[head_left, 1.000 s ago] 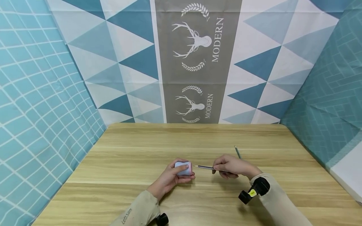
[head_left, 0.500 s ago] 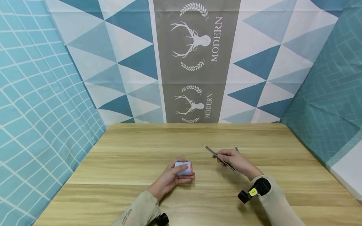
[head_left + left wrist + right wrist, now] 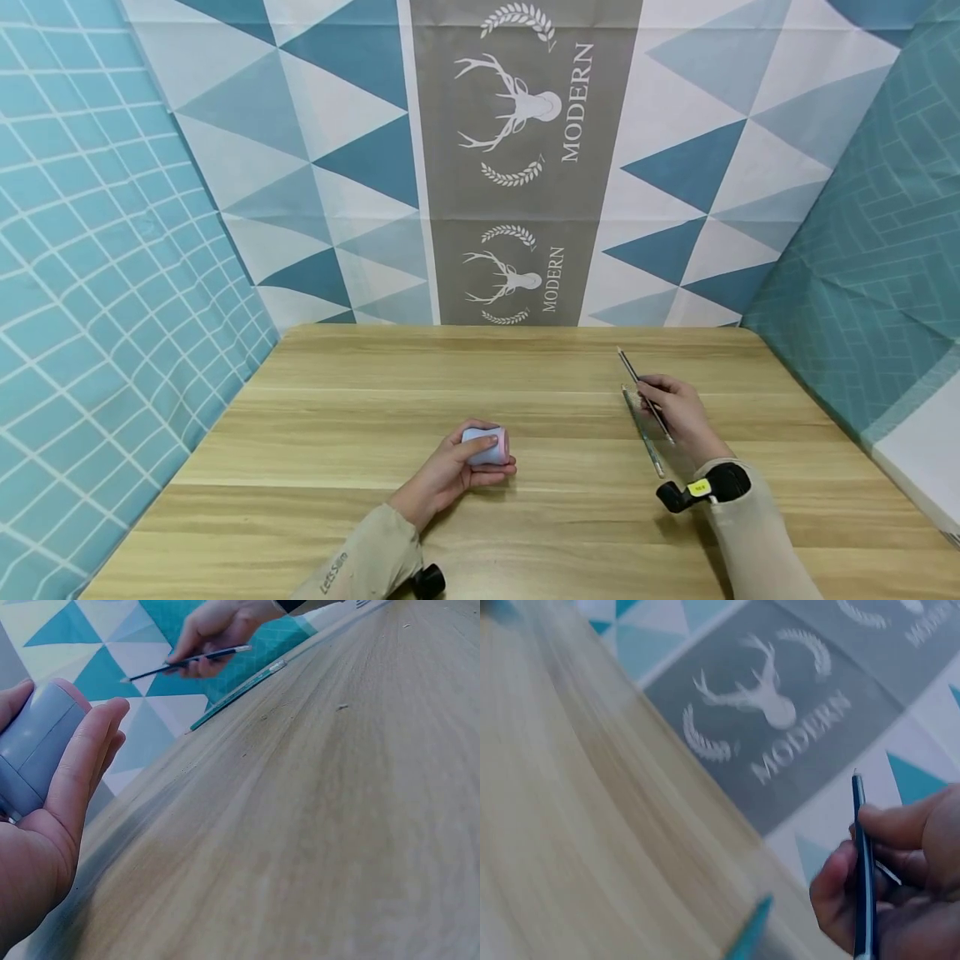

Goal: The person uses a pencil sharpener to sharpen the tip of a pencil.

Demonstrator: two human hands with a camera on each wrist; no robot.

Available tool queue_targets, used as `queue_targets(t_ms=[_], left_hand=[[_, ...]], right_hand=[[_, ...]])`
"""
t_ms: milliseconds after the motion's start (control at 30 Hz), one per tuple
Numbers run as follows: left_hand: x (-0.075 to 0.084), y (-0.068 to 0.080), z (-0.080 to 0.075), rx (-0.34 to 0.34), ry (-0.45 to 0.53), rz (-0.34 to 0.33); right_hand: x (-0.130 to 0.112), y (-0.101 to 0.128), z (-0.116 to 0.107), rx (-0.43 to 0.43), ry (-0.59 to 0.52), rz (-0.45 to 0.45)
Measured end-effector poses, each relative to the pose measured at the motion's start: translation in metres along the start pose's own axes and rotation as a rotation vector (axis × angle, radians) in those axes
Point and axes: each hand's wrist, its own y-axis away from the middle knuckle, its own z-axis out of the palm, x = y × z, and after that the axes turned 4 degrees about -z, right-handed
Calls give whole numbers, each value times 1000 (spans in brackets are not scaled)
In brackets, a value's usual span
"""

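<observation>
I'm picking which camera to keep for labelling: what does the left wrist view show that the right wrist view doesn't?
Only the left wrist view shows the left hand gripping the grey-blue sharpener.

Only the right wrist view shows the deer and MODERN print on the backdrop.

Both show the right hand pinching the dark pencil, the green pencil lying on the wooden table.

Layout on the desk (image 3: 337, 517)

A sharpener (image 3: 486, 447) was held left of centre by the left hand (image 3: 457, 467); to its right, a pencil (image 3: 643, 395) was held just above a second pencil (image 3: 642, 430) laid on the desk.
</observation>
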Motion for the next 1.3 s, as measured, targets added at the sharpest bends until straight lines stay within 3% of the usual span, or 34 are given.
queue_targets(t_ms=[233, 400, 700, 1033, 1300], left_hand=[[-1, 0, 0, 4, 2, -6], [0, -2, -1, -10, -5, -3], [-1, -2, -1, 6, -7, -4], [1, -1, -1, 11, -19, -10], [0, -1, -1, 2, -14, -27]], right_hand=[[16, 0, -27, 95, 363, 79], [17, 4, -36, 71, 507, 104], [15, 5, -29, 35, 783, 37], [16, 8, -35, 17, 798, 47], [13, 9, -46, -72, 661, 108]])
